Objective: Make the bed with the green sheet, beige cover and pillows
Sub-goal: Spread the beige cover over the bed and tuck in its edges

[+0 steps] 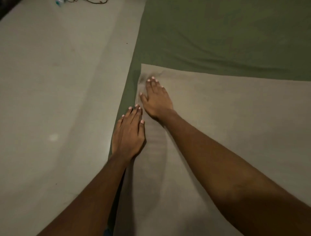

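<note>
Head view: the beige cover (218,126) lies under both palms; the right grip (157,99) rests flat on it, fingers straight and slightly spread, just short of the cover's far left corner, where the cloth puckers at the fingertips; the left grip (128,134), nearer and just beside the right, is flat too, fingers close together, over the cover's left edge and the strip of green sheet (218,33) showing there; the sheet, matte and softly creased, stretches ahead of both; the cover is smooth and straight-edged; left of the left grip runs pale floor (50,84), with a dark cord (97,2) far ahead.
</note>
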